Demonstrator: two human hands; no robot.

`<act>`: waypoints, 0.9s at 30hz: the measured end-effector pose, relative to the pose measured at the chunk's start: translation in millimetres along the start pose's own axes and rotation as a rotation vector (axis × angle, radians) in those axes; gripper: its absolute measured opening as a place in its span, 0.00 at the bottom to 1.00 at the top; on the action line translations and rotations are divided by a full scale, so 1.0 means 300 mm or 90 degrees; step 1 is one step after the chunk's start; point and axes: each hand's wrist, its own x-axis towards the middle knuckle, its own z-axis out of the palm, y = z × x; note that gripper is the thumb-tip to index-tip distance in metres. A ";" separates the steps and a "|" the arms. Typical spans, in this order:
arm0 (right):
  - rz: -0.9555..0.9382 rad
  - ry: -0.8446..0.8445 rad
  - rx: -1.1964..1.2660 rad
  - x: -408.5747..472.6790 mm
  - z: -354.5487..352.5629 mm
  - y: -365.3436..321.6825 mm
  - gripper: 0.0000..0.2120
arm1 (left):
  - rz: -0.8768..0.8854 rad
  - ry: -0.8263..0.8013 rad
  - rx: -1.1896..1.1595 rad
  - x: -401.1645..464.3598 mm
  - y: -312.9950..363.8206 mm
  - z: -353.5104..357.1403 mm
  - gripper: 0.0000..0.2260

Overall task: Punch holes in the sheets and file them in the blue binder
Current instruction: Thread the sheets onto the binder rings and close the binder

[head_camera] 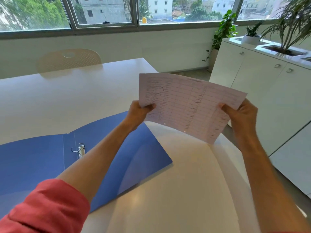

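Observation:
I hold a printed sheet (pixel 186 105) with a ruled table up in the air, over the right part of the white table (pixel 67 98). My left hand (pixel 138 113) pinches its left edge, my right hand (pixel 240 115) pinches its right edge. Two small punched holes show near the sheet's lower edge. The blue binder (pixel 33 162) lies open flat on the table at the lower left, its metal rings (pixel 80 149) standing at the spine. My left forearm crosses over the binder's right cover. No hole punch is in view.
A beige chair (pixel 69 60) stands at the table's far side. A white cabinet (pixel 262 91) with potted plants (pixel 252 37) on top runs along the right. Windows fill the far wall.

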 end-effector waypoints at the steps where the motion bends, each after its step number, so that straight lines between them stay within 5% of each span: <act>1: -0.033 0.032 -0.020 0.011 0.000 -0.038 0.18 | 0.023 -0.003 0.017 0.001 0.022 -0.011 0.13; 5: -0.156 0.052 -0.194 0.050 0.012 -0.208 0.20 | 0.102 0.002 0.109 0.013 0.109 -0.068 0.11; 8: -0.228 -0.022 -0.336 0.067 0.052 -0.330 0.20 | 0.145 0.040 0.198 0.023 0.173 -0.111 0.09; 16: -0.375 -0.262 -0.395 -0.024 0.245 -0.514 0.38 | 0.247 0.108 0.384 -0.033 0.353 -0.206 0.09; 27: -0.365 -0.257 -0.351 -0.046 0.415 -0.506 0.06 | 0.291 0.161 0.440 -0.157 0.506 -0.417 0.07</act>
